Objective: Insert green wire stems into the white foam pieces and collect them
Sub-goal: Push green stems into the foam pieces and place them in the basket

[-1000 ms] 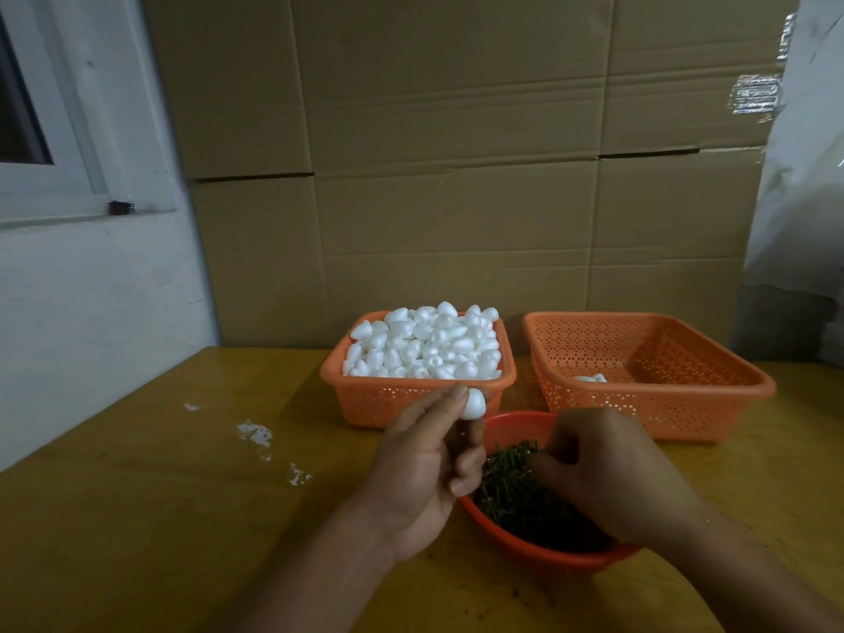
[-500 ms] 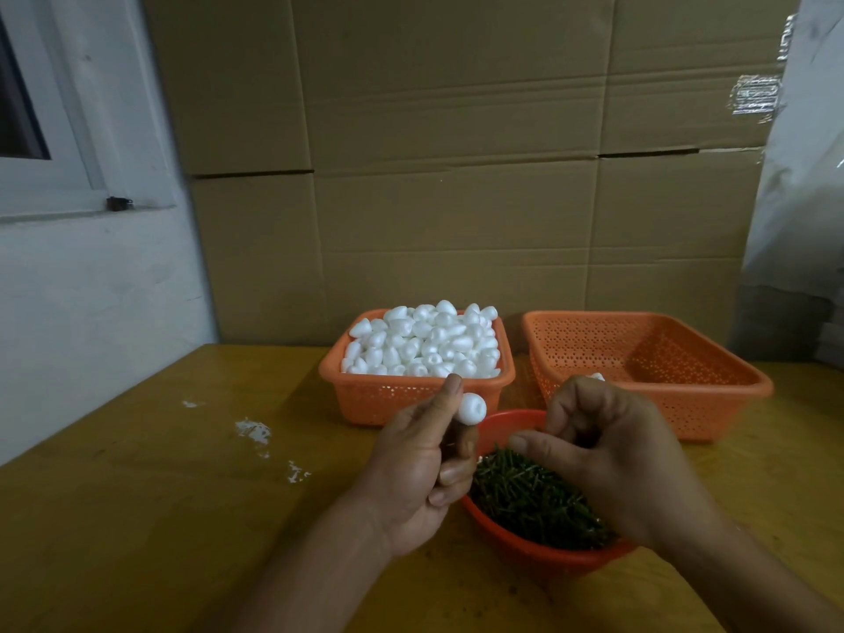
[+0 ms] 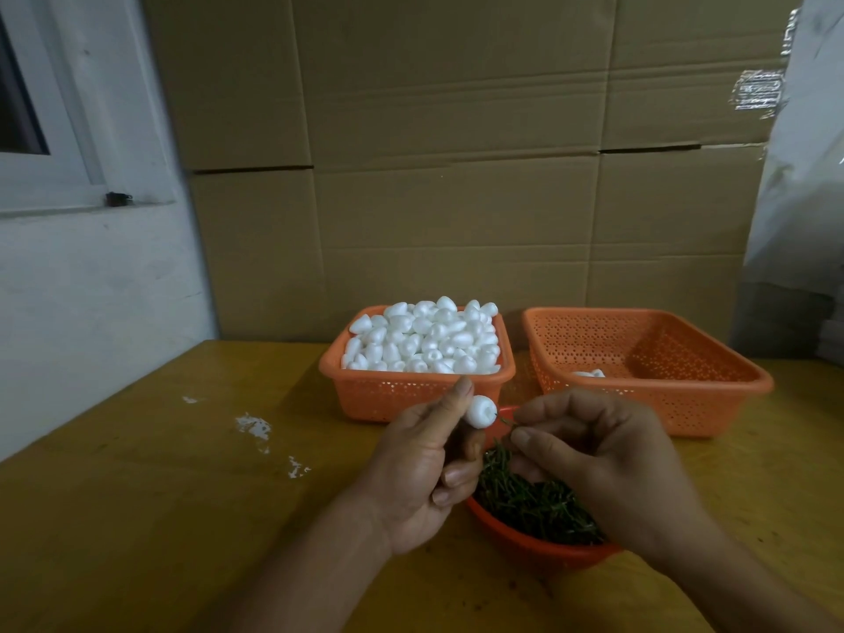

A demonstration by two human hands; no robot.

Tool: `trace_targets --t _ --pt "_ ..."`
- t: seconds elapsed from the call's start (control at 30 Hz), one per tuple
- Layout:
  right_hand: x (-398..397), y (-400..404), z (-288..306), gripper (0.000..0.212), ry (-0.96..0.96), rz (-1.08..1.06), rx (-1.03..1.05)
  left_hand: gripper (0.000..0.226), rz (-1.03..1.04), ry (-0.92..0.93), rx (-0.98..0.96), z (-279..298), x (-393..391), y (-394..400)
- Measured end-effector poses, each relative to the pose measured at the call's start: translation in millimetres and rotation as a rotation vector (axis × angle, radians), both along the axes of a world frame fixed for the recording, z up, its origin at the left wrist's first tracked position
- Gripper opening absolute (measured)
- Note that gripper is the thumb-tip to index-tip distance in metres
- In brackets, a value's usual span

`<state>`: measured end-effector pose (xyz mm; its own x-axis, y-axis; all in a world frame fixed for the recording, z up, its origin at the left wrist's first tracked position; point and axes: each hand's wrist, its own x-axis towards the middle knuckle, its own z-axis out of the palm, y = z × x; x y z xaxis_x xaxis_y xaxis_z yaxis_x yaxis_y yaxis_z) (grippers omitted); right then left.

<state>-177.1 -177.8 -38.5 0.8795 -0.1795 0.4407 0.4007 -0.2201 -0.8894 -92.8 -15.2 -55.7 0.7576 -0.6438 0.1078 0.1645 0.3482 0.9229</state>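
White foam (image 3: 480, 411) pinched in left hand (image 3: 424, 468); right hand (image 3: 593, 454) pinching stem (image 3: 506, 421): aim straight at hole, push gently.

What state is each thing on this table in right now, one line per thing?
left hand: grip pinches a foam piece, raised over the bowl.
foam piece: held, hole end facing the stem.
right hand: grip pinches a green wire stem.
green wire stem: tip close to the foam piece; whether it is in yet is unclear.
left basket: heaped with foam pieces.
right basket: nearly empty, a few white pieces inside.
red bowl: holds loose green stems.
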Motion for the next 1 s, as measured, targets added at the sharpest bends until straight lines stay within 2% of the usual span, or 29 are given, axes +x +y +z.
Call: trace_targets --t 0.13,0.4,0.47,0.7,0.83,1.0 --pt "-0.6 -0.3 -2.3 0.007 -0.019 -0.008 -0.064 0.035 -0.005 -0.018 0.005 -0.8 -0.5 -0.6" --pt "-1.9 -0.9 -6.7 0.014 -0.073 -0.127 -0.314 0.033 0.003 -0.079 0.027 -3.6 -1.0 -1.7" --pt "-2.9 -0.6 -6.4 0.006 -0.084 -0.144 -0.337 0.034 0.014 -0.096 0.039 -3.4 -1.3 -2.3" --pt "-3.6 -0.6 -8.6 0.019 -0.126 -0.175 -0.421 0.033 0.036 -0.113 0.053 -4.3 -2.3 -3.0" --pt "-2.0 -1.1 -11.3 0.008 -0.124 -0.195 -0.466 0.03 0.052 -0.137 0.056 -5.5 -2.5 -3.6" --pt "-0.1 -0.4 -15.4 0.015 -0.128 -0.23 -0.495 0.028 0.077 -0.171 0.075 -6.4 -3.0 -4.2"
